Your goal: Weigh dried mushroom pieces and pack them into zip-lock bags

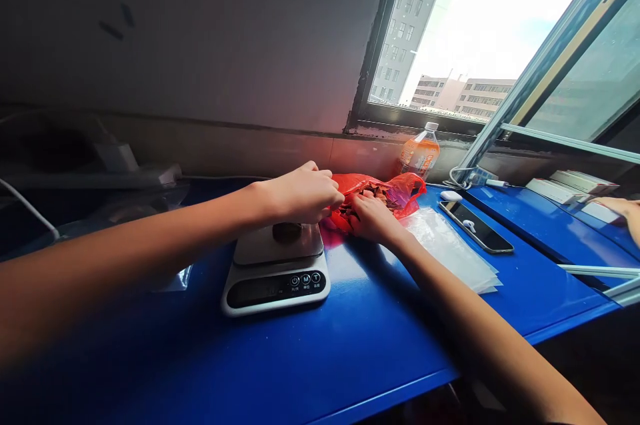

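Note:
A red plastic bag [409,186] lies open on the blue table, with dried brown pieces [383,196] inside. My left hand [307,193] is closed at the bag's left edge, gripping the red plastic above the back of a kitchen scale. Reaching into the bag's mouth, my right hand [373,215] has its fingers curled among the brown pieces; the fingertips are partly hidden. The white kitchen scale [277,278] sits below my left hand. On its plate rests a small dark round thing [287,232], partly covered by that hand.
Clear plastic bags [453,248] lie right of the red bag, beside a phone [477,228] with a white earbud on it. An orange drink bottle [421,150] stands behind by the window. Another person's hand [620,210] touches white boxes [563,188] at far right.

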Demonstrator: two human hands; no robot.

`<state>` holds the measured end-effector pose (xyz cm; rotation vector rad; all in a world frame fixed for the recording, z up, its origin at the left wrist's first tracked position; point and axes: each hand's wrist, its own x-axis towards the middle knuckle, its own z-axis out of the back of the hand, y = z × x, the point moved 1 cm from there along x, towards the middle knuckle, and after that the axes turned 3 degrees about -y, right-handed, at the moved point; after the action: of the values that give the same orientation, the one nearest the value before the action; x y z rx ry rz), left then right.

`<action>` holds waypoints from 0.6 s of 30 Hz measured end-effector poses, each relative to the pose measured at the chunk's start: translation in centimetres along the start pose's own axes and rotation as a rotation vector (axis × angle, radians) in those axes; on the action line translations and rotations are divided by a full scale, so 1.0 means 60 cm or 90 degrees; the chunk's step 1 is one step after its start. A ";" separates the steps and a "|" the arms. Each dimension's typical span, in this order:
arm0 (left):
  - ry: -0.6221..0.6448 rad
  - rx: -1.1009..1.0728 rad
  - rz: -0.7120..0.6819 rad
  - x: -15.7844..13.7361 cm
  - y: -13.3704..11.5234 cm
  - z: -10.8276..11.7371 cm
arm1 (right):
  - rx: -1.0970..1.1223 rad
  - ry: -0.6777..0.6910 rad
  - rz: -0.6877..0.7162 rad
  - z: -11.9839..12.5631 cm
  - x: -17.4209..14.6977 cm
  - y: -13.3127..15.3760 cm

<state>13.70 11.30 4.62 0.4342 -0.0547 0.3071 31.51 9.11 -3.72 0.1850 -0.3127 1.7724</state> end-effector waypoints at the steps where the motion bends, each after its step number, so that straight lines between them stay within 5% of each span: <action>1: -0.001 0.000 0.002 0.000 0.000 0.000 | -0.001 -0.002 -0.012 -0.001 -0.001 -0.002; 12: -0.037 -0.028 -0.004 -0.017 0.001 0.011 | 0.069 -0.003 -0.018 0.005 -0.010 -0.022; 18: -0.102 -0.104 0.031 -0.088 0.009 0.033 | 0.128 -0.024 -0.080 -0.003 -0.018 -0.043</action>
<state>8.54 9.43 6.03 0.2948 -0.2454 0.3128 34.28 8.68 -3.92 0.3736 -0.1459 1.6754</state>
